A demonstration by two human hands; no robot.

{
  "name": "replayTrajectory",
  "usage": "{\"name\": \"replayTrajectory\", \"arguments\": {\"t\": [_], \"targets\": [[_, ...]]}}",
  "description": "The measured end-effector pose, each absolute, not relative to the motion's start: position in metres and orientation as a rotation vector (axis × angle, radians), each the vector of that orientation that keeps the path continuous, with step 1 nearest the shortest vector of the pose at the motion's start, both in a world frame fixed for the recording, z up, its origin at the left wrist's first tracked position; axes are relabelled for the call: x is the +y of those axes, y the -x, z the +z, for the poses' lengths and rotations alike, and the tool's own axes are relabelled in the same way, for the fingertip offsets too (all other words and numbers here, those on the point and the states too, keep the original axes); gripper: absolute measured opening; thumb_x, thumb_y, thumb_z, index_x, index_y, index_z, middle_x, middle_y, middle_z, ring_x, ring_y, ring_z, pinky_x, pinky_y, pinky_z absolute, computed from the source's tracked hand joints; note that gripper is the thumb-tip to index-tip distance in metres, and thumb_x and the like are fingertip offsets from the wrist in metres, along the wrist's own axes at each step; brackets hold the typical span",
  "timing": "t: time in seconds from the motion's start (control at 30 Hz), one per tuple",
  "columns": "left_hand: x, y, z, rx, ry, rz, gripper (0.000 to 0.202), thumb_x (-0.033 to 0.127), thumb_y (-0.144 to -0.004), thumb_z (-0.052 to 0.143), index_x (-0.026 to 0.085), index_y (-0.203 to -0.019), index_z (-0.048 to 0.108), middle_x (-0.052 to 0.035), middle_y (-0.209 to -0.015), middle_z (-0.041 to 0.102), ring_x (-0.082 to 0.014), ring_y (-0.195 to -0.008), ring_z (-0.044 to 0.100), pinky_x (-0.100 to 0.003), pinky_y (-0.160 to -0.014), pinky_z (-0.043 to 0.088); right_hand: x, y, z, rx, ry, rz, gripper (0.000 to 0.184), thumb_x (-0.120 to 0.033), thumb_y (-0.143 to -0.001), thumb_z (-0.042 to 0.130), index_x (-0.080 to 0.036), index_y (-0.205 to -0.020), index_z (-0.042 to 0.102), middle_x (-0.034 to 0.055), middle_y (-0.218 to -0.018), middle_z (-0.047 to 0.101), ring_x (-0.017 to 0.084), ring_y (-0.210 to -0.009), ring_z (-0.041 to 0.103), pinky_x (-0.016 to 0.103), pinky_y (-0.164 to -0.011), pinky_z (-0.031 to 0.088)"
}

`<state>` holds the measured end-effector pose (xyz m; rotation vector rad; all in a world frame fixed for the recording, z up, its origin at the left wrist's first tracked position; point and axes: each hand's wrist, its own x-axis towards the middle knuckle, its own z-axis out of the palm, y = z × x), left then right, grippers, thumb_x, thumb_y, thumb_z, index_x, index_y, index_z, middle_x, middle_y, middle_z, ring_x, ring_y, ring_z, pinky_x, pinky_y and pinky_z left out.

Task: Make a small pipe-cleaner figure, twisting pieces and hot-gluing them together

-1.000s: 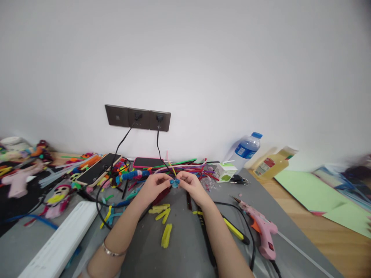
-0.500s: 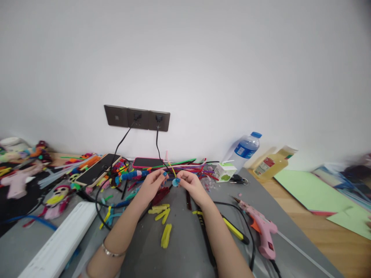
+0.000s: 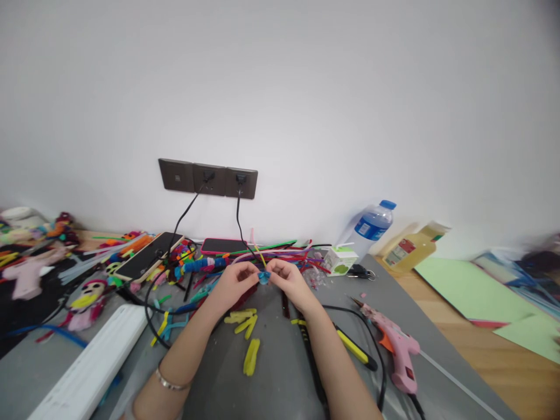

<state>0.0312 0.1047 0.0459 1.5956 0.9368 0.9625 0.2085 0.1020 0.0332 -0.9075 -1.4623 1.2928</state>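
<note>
A small light-blue piece [image 3: 263, 277], too small to tell its kind, is held between my two hands above the grey mat [image 3: 227, 388]. Thumb and fingers of my left hand [image 3: 236, 283] pinch its left side. My right hand [image 3: 289, 282] grips the right side in the same way. Behind the fingers rises a thin yellow stem [image 3: 259, 255]; what it is fixed to cannot be made out. Nearer my body lie folded yellow fuzzy strips [image 3: 251, 357], probably pipe cleaners. A dark red object [image 3: 243, 298] is partly covered by my left hand.
On the right are a pink hot glue gun [image 3: 396, 347], a yellow-and-black cutter [image 3: 355, 347], a small white-green box [image 3: 339, 260] and a water bottle [image 3: 371, 226]. To the left lie a white power strip [image 3: 94, 364], a phone [image 3: 149, 256] and a fuzzy doll [image 3: 86, 303]. Black cables cross the mat.
My left hand has moved right and now touches the blue piece, which only my right hand held before. My right hand has hardly moved.
</note>
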Motion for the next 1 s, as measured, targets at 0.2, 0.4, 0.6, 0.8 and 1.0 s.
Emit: {"name": "replayTrajectory", "arguments": {"t": [0.2, 0.4, 0.6, 0.8, 1.0], "targets": [[0.1033, -0.0302, 0.0477, 0.936, -1.562, 0.953, 0.029, 0.042, -0.075, 0.067, 0.014, -0.069, 0.062, 0.0008, -0.061, 0.056, -0.0114, -0.055, 0.046, -0.022, -0.053, 0.034, 0.1025, -0.2098, 0.0302, -1.458, 0.923, 1.271, 0.030, -0.045, -0.076, 0.073, -0.018, -0.073, 0.059, -0.0018, -0.061, 0.056, 0.012, -0.057, 0.047, 0.024, -0.056, 0.036], [0.1056, -0.0307, 0.0467, 0.948, -1.525, 1.006, 0.027, 0.041, -0.074, 0.067, 0.015, -0.067, 0.059, 0.0030, -0.058, 0.053, -0.0107, -0.054, 0.044, -0.023, -0.055, 0.036, 0.1042, -0.2110, 0.0290, -1.419, 0.909, 1.229, 0.030, -0.047, -0.077, 0.071, -0.019, -0.079, 0.064, -0.0006, -0.064, 0.059, 0.014, -0.059, 0.052, 0.027, -0.061, 0.042], [0.1086, -0.0302, 0.0405, 1.003, -1.475, 1.114, 0.028, 0.043, -0.074, 0.067, 0.015, -0.071, 0.061, 0.0026, -0.060, 0.054, -0.0106, -0.054, 0.043, -0.022, -0.054, 0.034, 0.1048, -0.2114, 0.0304, -1.393, 0.898, 1.189, 0.031, -0.050, -0.079, 0.069, -0.019, -0.081, 0.064, 0.0000, -0.067, 0.059, 0.014, -0.060, 0.052, 0.027, -0.061, 0.044], [0.1084, -0.0296, 0.0402, 0.975, -1.502, 1.084, 0.026, 0.042, -0.075, 0.066, 0.016, -0.074, 0.063, 0.0023, -0.061, 0.055, -0.0111, -0.055, 0.044, -0.023, -0.055, 0.034, 0.1055, -0.2123, 0.0264, -1.414, 0.893, 1.198, 0.027, -0.045, -0.077, 0.073, -0.019, -0.083, 0.066, 0.0014, -0.073, 0.062, 0.014, -0.063, 0.053, 0.027, -0.061, 0.044], [0.1075, -0.0298, 0.0429, 0.952, -1.496, 1.083, 0.025, 0.041, -0.075, 0.066, 0.016, -0.073, 0.063, 0.0023, -0.062, 0.057, -0.0118, -0.056, 0.047, -0.024, -0.056, 0.037, 0.1066, -0.2125, 0.0238, -1.436, 0.903, 1.216, 0.026, -0.045, -0.080, 0.070, -0.019, -0.083, 0.067, 0.0015, -0.071, 0.063, 0.015, -0.063, 0.054, 0.028, -0.063, 0.045]]}}
